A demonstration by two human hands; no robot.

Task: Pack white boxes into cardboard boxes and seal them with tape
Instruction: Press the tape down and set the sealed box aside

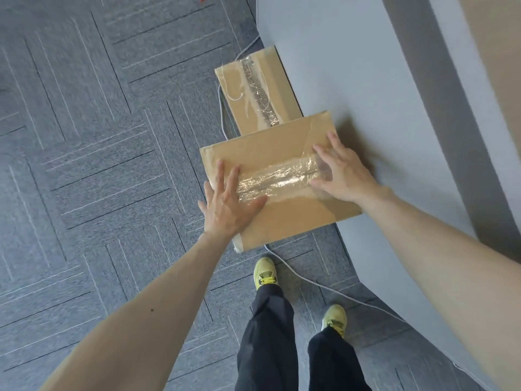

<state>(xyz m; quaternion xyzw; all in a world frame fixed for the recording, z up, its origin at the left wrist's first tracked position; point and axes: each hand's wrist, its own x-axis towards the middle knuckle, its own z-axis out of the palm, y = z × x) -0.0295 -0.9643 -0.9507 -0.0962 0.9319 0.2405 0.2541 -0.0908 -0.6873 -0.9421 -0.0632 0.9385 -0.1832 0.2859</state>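
The left hand (228,204) and right hand (341,176) press flat, fingers spread, on a plain cardboard box (262,153), one at each end of its clear tape (282,180). The box overlaps the grey table (352,66) edge. A second taped box (282,80) lies just behind it.

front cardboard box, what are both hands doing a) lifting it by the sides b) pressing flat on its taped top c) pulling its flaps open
b: left hand and right hand lie flat, fingers straight, on the clear tape across the cardboard box top.
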